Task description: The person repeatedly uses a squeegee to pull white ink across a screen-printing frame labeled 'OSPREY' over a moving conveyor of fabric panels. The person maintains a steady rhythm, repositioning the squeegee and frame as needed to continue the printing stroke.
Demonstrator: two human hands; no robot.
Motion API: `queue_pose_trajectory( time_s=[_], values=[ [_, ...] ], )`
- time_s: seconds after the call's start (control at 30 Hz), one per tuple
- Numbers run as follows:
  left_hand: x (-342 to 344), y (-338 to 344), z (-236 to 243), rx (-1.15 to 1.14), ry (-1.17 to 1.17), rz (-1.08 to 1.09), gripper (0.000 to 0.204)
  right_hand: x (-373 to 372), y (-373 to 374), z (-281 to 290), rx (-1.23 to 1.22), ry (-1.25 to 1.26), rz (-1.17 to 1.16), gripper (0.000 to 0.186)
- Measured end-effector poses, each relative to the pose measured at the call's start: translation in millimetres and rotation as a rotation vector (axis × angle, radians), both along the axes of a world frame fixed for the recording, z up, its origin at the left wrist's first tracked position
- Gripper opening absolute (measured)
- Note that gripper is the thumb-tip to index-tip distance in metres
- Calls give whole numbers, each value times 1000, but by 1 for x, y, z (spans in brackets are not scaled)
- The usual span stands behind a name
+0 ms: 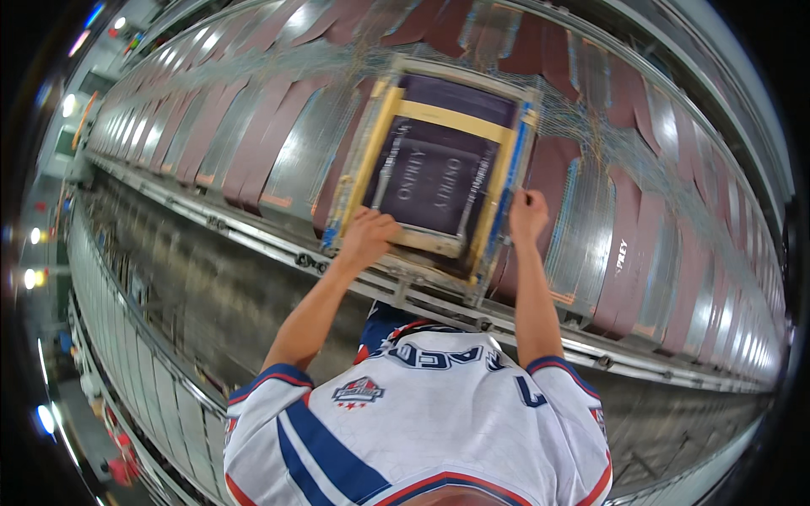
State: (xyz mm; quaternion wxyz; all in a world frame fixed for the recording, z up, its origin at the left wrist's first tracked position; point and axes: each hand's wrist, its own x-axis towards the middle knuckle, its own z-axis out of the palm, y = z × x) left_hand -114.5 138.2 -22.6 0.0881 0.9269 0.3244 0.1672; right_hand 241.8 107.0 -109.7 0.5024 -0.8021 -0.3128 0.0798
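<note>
A screen printing frame with yellow and blue tape along its sides lies tilted over the long table before me. Its dark mesh carries pale lettering and is slightly blurred. My left hand is closed over the frame's near left corner. Beside the frame's right edge, my right hand is curled closed, a small dark spot showing between thumb and fingers. What that hand grips is hidden. Flat maroon fabric pieces lie around and partly under the frame.
Rows of maroon pieces on shiny metal plates run along the table both ways. A metal rail edges its near side, close to my body. Behind me at left runs another long pale surface.
</note>
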Motion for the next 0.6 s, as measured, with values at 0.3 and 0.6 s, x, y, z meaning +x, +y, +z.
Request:
queue_pose_trajectory(
  time_s=[0.3, 0.6],
  values=[
    [-38, 65, 20, -40, -44, 9, 30, -55, 53, 36, -34, 151, 94, 32],
    [-44, 54, 4, -73, 21, -162, 30, -54, 29, 17, -172, 279, 84, 32]
  ],
)
